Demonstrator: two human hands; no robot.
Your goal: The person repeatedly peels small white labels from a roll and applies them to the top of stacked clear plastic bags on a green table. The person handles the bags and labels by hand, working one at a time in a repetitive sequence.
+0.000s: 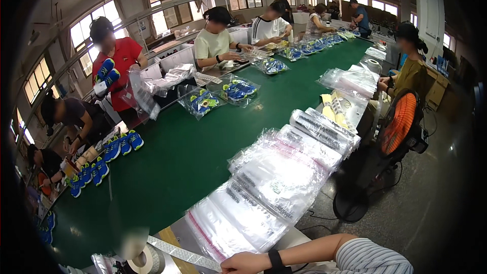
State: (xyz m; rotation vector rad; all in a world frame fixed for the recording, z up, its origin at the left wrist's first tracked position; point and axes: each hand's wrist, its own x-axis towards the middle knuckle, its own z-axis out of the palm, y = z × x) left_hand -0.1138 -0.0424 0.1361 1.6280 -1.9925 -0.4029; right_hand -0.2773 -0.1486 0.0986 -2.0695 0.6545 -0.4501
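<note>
Low in the view my right hand [244, 263] has its fingers closed on the end of a label strip [182, 253]. The strip runs left to a label roll [151, 261] at the lower edge, partly behind a blurred pale shape. A black band circles my right wrist, and the sleeve is striped. Right beyond the hand lie overlapping stacks of clear plastic bags [248, 208] with dark print and a pink-red seal line. My left hand does not show.
A green conveyor belt [177, 172] stretches away, with blue shoes [119, 146] and bagged shoes [238, 90] along its far side. Several people work across it; one in red holds shoes [106, 76]. An orange fan [399, 124] stands at right, near a person [413, 73] handling bags.
</note>
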